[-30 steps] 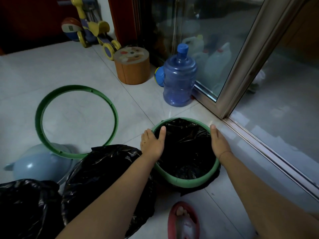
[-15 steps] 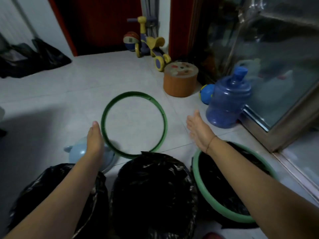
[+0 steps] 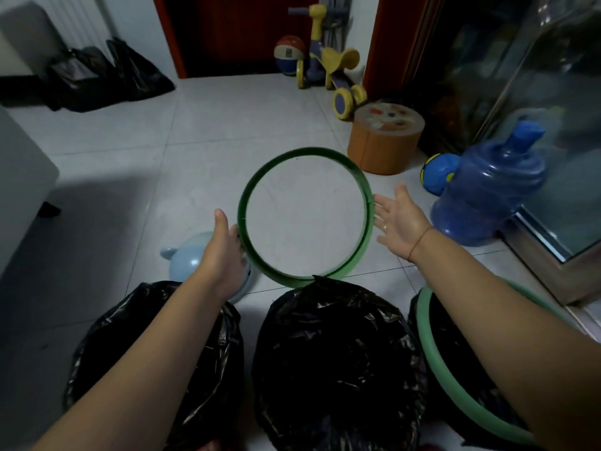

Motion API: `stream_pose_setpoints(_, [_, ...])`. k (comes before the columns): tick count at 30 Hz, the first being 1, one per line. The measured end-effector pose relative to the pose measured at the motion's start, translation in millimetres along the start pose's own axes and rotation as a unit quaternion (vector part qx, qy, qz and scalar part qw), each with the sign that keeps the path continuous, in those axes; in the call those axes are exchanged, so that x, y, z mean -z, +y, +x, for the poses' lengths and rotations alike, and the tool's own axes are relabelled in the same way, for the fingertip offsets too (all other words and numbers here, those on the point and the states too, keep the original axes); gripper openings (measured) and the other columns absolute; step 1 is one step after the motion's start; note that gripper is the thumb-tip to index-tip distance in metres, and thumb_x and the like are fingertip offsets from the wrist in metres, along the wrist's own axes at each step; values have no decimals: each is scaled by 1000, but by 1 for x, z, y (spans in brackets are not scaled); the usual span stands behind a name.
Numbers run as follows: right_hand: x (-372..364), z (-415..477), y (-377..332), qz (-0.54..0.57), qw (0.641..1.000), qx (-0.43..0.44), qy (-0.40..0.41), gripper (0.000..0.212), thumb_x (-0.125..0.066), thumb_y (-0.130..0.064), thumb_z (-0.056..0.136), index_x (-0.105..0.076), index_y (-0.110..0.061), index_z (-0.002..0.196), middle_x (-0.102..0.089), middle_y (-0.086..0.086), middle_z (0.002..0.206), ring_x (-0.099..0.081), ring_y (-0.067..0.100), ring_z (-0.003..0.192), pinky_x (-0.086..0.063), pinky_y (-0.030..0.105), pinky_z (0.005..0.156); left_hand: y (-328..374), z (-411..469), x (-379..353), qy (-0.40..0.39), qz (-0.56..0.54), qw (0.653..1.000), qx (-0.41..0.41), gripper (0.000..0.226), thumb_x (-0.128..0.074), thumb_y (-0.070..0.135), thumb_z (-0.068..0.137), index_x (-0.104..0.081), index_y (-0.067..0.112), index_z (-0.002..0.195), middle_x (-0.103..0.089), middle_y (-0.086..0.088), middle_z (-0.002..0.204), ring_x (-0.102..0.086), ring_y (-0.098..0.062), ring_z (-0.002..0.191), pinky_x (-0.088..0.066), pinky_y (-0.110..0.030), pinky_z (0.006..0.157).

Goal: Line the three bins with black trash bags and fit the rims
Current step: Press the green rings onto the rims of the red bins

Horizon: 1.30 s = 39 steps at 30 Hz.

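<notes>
Three bins stand in a row at the bottom of the view, each lined with a black bag: the left bin [image 3: 221, 353], the middle bin [image 3: 338, 353] and the right bin [image 3: 455, 369]. Only the right one wears a fitted light green rim [image 3: 426, 323]. A loose dark green rim ring [image 3: 286, 279] is tilted just beyond the middle bin. My left hand [image 3: 224, 252] grips the ring's left edge, thumb up. On the ring's right side, my right hand [image 3: 401, 222] is open, palm facing in, fingertips almost at the ring.
A light blue plastic piece [image 3: 185, 258] lies under my left hand. To the right are a blue water jug [image 3: 487, 196], a blue ball [image 3: 437, 172], an orange round stool [image 3: 383, 141] and the glass door frame [image 3: 553, 271]. A toy scooter [image 3: 328, 70] and black bags [image 3: 107, 73] sit at the back.
Both hands left the right bin's fitted rim and reached forward to the loose green ring. My left hand took its left edge and the ring tilted up off the floor.
</notes>
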State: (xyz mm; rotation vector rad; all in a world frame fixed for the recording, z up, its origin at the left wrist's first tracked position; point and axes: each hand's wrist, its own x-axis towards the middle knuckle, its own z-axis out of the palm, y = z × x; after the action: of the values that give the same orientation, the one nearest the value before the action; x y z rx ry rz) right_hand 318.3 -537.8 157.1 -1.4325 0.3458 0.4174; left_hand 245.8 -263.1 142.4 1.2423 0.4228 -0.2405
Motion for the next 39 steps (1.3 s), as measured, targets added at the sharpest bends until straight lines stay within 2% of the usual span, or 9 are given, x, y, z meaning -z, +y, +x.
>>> stream_pose_setpoints(4, [27,-40,9,12,1000,15,-16,84,-6,-72,87,-42,-17,139,-51,1,138,-42,16,130,-17,43,113,-2,-37,3,-23,36,999,-9,77,-10,66,93,-37,16,144,-42,0,148,-37,-8,131,-21,-30,108])
stream_pose_setpoints(8, [45,-84,38,43,999,17,-11,80,-10,-71,87,-56,-15,120,-63,-1,99,-55,5,84,-32,22,64,-27,-65,6,-44,2,999,-3,78,-14,64,93,-38,10,143,-43,-5,148,-35,-12,137,-17,-30,116])
stream_pose_setpoints(12, [51,-116,82,13,1000,3,-21,88,-12,-71,87,-42,-6,139,-56,6,128,-56,10,107,-36,28,103,-60,-92,2,-12,-13,1000,-5,71,-24,63,94,-60,7,118,-70,-13,113,-65,-20,109,-52,-29,88])
stream_pose_setpoints(15, [44,-137,106,-10,1000,1,-9,77,-16,-69,89,-49,-15,133,-70,-3,105,-65,5,91,-45,23,90,-74,-111,0,17,19,1000,17,66,-30,65,91,-68,13,107,-75,-13,92,-72,-24,84,-56,-28,62])
stream_pose_setpoints(17, [37,-147,113,-12,1000,-4,-7,71,-16,-68,89,-50,-20,128,-74,-8,96,-68,1,86,-50,17,77,-80,-117,3,26,61,998,11,68,-31,67,90,-74,16,100,-75,-15,94,-71,-29,90,-57,-37,75])
stream_pose_setpoints(22, [30,-160,128,9,1000,-16,-11,85,-15,-67,90,-22,-6,148,-38,10,149,-43,12,120,-33,26,96,-92,-133,9,35,127,991,-9,71,-26,69,90,-66,20,119,-70,-9,112,-65,-23,105,-51,-39,93])
stream_pose_setpoints(26, [28,-166,138,48,999,-6,15,86,-15,-68,89,-22,-6,148,-33,10,152,-36,18,134,-33,27,97,-105,-144,4,40,115,993,-5,56,-28,64,93,-71,31,108,-68,-4,118,-64,-16,107,-52,-28,83])
stream_pose_setpoints(33, [20,-163,150,44,998,-1,38,81,-19,-70,88,-26,-15,148,-38,9,149,-40,20,133,-33,33,104,-125,-152,-6,47,144,988,-29,72,-25,61,94,-17,18,152,-18,-5,159,-19,-19,145,-20,-44,118])
stream_pose_setpoints(39, [15,-167,148,1,999,7,45,77,-19,-67,90,-26,-17,148,-35,6,151,-37,20,135,-28,36,112,-121,-152,-4,33,157,987,-21,72,-23,60,95,-14,18,152,-12,-3,161,-13,-16,146,-17,-42,119])
